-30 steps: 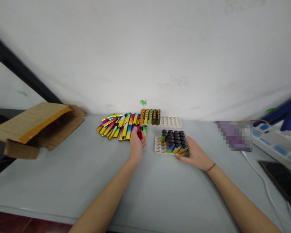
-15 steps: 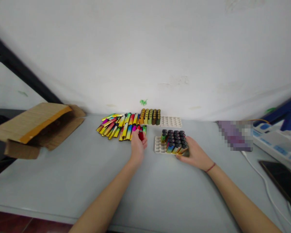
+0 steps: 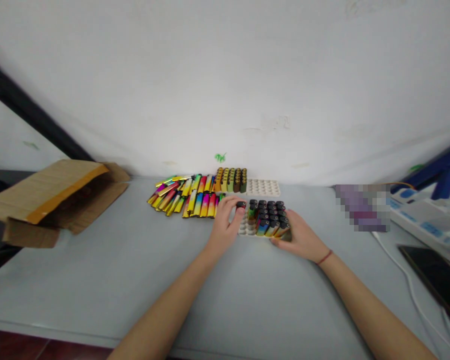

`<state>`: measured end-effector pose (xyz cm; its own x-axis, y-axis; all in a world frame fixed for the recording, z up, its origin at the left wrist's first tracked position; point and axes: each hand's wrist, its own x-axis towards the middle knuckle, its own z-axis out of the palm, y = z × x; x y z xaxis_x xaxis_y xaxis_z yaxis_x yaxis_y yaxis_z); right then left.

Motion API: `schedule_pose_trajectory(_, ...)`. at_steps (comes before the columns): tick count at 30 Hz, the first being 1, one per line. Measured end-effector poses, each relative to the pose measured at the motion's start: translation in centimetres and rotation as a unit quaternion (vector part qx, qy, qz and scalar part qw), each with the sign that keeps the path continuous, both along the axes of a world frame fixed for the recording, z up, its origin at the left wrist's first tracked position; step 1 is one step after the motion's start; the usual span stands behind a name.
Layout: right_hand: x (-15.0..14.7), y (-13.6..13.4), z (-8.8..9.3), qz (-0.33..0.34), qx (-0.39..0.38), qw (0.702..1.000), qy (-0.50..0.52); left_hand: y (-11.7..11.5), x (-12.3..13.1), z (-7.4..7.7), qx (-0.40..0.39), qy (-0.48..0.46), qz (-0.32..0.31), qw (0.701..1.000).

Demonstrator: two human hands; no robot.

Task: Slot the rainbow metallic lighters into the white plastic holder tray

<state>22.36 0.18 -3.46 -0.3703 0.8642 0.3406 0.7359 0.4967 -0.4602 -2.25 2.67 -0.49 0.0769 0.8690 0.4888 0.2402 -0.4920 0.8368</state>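
Note:
My left hand (image 3: 227, 221) is closed around a lighter (image 3: 241, 205) with a black cap, held upright at the left edge of a white tray (image 3: 243, 228). That tray holds several colourful lighters (image 3: 270, 218) standing in its holes. My right hand (image 3: 299, 237) grips the tray's near right corner. A row of loose colourful lighters (image 3: 187, 197) lies flat on the grey table (image 3: 135, 280) just left of my left hand.
A second white tray (image 3: 264, 188), partly filled with lighters (image 3: 232, 180), stands at the wall. An open cardboard box (image 3: 56, 195) lies at the left. At the right are a blurred purple item (image 3: 362, 206), a white device (image 3: 427, 220), a cable and a dark phone (image 3: 435, 277).
My left hand has lifted a lighter from the loose row and moved right to the tray's left edge. My right hand has stayed on the tray.

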Motion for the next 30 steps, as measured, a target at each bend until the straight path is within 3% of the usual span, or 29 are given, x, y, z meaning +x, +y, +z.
schedule_pose_trajectory(7, 0.0, 0.1, -0.1, 0.004, 0.003, 1.0, -0.001, 0.9, -0.8, -0.4, 0.064, 0.085, -0.006, 0.994)
schedule_pose_trajectory(16, 0.1, 0.1, -0.4, 0.003, 0.001, 1.0, 0.0, 1.0, -0.9, -0.4, 0.086, 0.181, -0.074, 0.977)
schedule_pose_trajectory(25, 0.0, 0.1, -0.4, -0.003, -0.001, 1.0, 0.002, 1.0, -1.3, -0.4, 0.116, 0.246, -0.04, 0.961)
schedule_pose_trajectory(30, -0.1, 0.1, -0.1, 0.003, -0.003, 1.0, 0.0, 1.0, -1.4, -0.2, 0.17, 0.245, -0.026, 0.954)
